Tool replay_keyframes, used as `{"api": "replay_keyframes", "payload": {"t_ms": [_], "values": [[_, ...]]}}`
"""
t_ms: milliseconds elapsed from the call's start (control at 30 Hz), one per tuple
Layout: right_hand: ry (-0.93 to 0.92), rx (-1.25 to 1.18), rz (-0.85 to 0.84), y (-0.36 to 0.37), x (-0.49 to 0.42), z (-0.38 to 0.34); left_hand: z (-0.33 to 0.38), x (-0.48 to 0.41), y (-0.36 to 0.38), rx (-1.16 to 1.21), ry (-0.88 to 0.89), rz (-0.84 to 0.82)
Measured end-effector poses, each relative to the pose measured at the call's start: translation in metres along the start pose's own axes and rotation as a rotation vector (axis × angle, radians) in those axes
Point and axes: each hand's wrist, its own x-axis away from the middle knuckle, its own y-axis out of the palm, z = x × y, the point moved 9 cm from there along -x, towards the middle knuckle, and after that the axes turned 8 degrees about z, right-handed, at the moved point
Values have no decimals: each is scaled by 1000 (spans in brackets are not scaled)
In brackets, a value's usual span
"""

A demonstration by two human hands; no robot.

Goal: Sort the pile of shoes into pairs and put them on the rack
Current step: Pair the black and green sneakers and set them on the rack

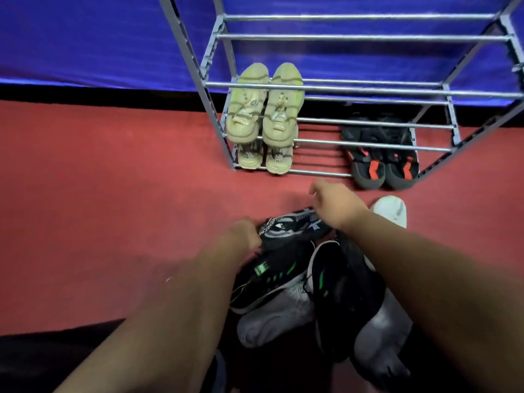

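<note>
A pile of shoes lies on the red floor in front of me. On top is a black-and-grey knit sneaker [292,225]; my left hand [243,234] grips its near-left end and my right hand [334,202] holds its far-right end. Under it lie two black sneakers with green marks [272,276] [331,282], a grey shoe [272,321] and a grey-soled shoe [380,336]. A white shoe [391,209] sits to the right. The metal rack [340,89] stands beyond, holding two beige pairs [263,109] [266,160] at left and a black-and-red pair [382,163] at bottom right.
A blue sheet [99,38] hangs behind the rack. The rack's upper bars carry nothing. Red floor [99,194] stretches to the left of the pile, with a dark area at the bottom left corner.
</note>
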Motion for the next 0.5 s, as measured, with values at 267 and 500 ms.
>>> {"api": "replay_keyframes", "payload": {"t_ms": [267,500], "values": [[-185,359,-173,50,47,21,-21,15,63,-104,27,-123],[-23,365,-134,29,41,34,1,13,82,-99,-56,-60]]}}
